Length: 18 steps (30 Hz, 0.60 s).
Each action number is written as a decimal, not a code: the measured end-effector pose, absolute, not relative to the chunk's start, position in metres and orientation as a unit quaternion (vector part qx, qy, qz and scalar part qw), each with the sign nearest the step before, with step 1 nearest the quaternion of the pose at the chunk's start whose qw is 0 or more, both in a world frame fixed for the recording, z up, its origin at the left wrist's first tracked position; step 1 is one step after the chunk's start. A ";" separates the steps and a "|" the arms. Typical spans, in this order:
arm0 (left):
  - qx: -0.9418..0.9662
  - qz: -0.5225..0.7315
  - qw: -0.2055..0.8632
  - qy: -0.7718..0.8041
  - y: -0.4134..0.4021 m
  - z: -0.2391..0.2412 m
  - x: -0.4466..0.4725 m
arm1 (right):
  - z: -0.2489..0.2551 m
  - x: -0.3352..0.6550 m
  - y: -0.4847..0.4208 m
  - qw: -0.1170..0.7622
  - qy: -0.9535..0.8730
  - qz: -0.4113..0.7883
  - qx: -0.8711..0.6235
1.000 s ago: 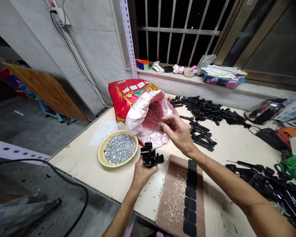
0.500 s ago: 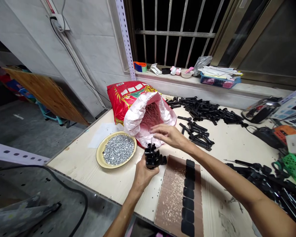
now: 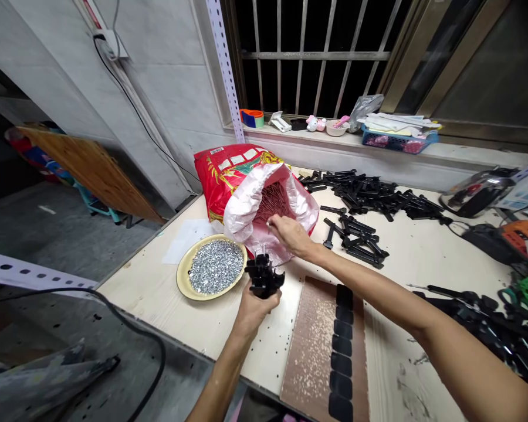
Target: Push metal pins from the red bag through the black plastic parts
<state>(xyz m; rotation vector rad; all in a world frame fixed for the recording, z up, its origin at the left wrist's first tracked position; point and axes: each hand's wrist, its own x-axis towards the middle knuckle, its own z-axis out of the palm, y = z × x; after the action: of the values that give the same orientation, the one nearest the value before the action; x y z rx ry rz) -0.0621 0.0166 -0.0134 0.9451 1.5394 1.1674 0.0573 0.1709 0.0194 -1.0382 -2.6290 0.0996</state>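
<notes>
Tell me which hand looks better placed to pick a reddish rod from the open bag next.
Probably the right hand: it is at the mouth of the open bag, near the reddish rods. The left hand is occupied, gripping black parts.

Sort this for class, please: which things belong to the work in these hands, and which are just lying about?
In the work:
black parts in the left hand
red bag, right hand at its mouth
probably, plate of small metal pieces

Apparently lying about:
kettle
toy figures
blue basket
</notes>
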 end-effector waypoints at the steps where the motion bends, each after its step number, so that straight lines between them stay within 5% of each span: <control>1: 0.379 0.476 0.481 0.631 0.018 -0.014 -0.063 | 0.030 0.064 0.167 0.197 -0.912 0.077 -0.350; 4: 0.410 0.479 0.450 0.632 0.022 -0.014 -0.065 | 0.057 0.086 0.150 0.259 -0.911 0.198 -0.253; 11: 0.553 0.426 0.298 0.651 0.029 -0.012 -0.061 | 0.091 0.101 0.124 0.136 -0.949 0.215 -0.188; 18: 0.577 0.376 0.277 0.670 0.026 -0.016 -0.061 | 0.097 0.086 0.113 0.042 -0.955 0.164 -0.242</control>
<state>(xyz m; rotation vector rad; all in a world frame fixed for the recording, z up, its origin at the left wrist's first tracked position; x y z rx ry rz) -0.0607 0.0261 -0.0162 1.5494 1.7995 1.0096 0.0864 0.1126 0.0966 -0.7394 -2.9239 0.5031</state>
